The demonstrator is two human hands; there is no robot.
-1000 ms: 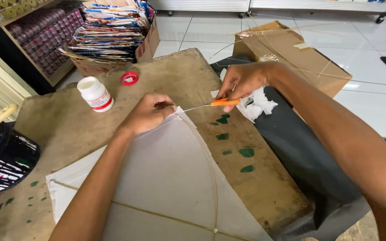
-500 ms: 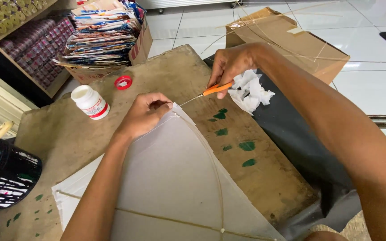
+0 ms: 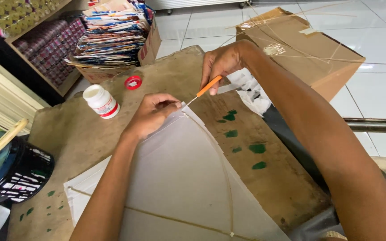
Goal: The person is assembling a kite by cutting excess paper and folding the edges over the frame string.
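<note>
On the stained brown worktop (image 3: 112, 134) lies a white paper kite sheet (image 3: 175, 178) with thin stick ribs, its top corner pointing away from the person. The left hand (image 3: 150, 114) pins that corner, fingers pinched together. The right hand (image 3: 222, 62), farther off, is clamped on a slim orange-handled blade (image 3: 204, 89) slanting down-left, its tip touching the corner beside the left fingertips.

Right hand (image 3: 222, 62) drawn back slightly, orange-handled tool (image 3: 204, 89) tilted steeper (tip at paper corner)

left hand (image 3: 150, 114): bare, no rings | right hand (image 3: 222, 62): bare | forearms: sleeveless, no watch
</note>
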